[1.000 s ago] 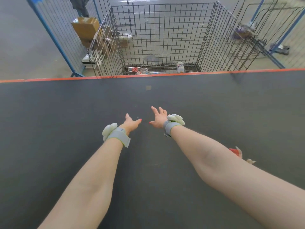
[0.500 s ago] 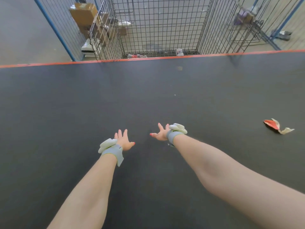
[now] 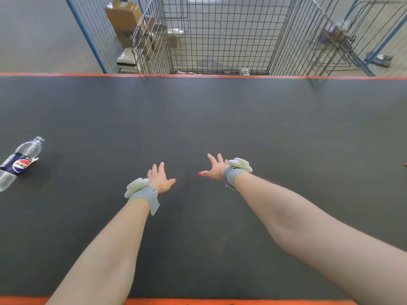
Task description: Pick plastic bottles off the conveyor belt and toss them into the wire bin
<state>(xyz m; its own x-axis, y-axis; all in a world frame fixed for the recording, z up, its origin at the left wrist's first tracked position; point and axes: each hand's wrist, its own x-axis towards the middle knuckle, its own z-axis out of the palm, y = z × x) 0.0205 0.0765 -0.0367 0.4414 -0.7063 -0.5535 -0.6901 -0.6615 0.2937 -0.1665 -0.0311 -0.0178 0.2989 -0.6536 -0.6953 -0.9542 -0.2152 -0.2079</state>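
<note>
Changes since half a second ago: a plastic bottle (image 3: 18, 162) has entered at the far left of the conveyor belt (image 3: 220, 117). The red scrap (image 3: 405, 164) has slid to the right edge and is almost out of view. Both arms are stretched over the belt much as before.

Item: plastic bottle. Clear, dark blue label, cap on, lying on its side, neck pointing away from the person. It looks empty, so likely very light, thin-walled and easily dented, smooth and prone to roll.
Hold: judged best around the labelled middle, fingers wrapped across the body; the neck is narrower and less secure.
Location: on the belt, well apart from both hands, nearer the left one.

Left hand (image 3: 159, 178): fingers spread, holding nothing, above the belt.
Right hand (image 3: 214, 168): fingers spread, holding nothing.
Wire bin (image 3: 220, 40): beyond the belt's far orange edge; a few items lie on its floor, including one pale bottle (image 3: 245, 72).
Cardboard box (image 3: 123, 15): outside the bin, to the left.
</note>
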